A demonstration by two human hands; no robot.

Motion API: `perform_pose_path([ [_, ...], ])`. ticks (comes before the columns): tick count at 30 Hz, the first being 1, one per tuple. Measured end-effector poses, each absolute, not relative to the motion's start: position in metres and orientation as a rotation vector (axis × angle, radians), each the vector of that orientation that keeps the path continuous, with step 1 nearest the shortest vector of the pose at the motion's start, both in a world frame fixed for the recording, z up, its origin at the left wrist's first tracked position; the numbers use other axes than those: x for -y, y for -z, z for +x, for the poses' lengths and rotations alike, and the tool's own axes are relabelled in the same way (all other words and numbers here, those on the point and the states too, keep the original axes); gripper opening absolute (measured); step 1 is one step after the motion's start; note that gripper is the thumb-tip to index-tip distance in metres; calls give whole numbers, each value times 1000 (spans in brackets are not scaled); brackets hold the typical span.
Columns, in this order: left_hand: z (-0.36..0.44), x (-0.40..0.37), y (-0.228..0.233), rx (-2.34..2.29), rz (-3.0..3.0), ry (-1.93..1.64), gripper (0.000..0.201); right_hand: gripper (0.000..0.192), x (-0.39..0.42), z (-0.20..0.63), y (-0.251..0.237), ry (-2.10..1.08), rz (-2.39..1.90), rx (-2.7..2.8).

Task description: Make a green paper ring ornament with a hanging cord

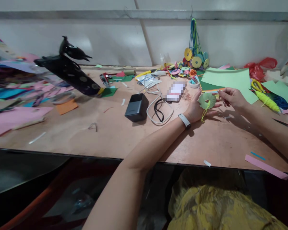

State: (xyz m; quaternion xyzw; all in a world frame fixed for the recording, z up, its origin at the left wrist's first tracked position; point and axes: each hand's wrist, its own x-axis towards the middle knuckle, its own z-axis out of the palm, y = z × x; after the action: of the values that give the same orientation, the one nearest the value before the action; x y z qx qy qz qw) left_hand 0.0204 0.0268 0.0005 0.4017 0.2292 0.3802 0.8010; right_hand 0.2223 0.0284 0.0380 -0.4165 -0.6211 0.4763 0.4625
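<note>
My left hand (194, 108), with a watch on its wrist, holds up a light green paper disc (203, 101) between thumb and fingers. The disc has a hole in its middle and a scalloped-looking edge. Yellow yarn (204, 115) passes through the hole and hangs down in front. Just right of the disc, my right hand (231, 98) is closed in a pinch. Whatever its fingertips grip is too small to make out. Both hands are above the wooden table (139, 140).
A phone (175, 91), a dark power bank (136, 107) and a white cable (148, 116) lie left of my hands. Green paper sheets (227, 78) and yellow-green yarn (267, 100) are at the right. Finished-looking discs (196, 62) hang at the wall. A black bird-topped object (72, 70) leans left.
</note>
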Motion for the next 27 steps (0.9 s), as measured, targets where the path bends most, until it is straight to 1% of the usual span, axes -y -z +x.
perform_pose_path([
  [5, 20, -26, -2, -511, 846, -828, 64, 57, -28, 223, -38, -1134, -1043, 1542],
  [11, 24, -21, -7, -583, 829, -844, 58, 54, -28, 223, -38, -1118, -1068, 1550],
  [18, 27, -18, -5, -664, 908, -871, 65, 55, -26, 222, -39, -1120, -1076, 1556],
  [22, 28, -19, -6, -662, 856, -843, 70, 55, -27, 221, -38, -1126, -1088, 1549],
  [27, 29, -20, -8, -657, 809, -864, 67, 52, -28, 222, -37, -1102, -1146, 1482],
])
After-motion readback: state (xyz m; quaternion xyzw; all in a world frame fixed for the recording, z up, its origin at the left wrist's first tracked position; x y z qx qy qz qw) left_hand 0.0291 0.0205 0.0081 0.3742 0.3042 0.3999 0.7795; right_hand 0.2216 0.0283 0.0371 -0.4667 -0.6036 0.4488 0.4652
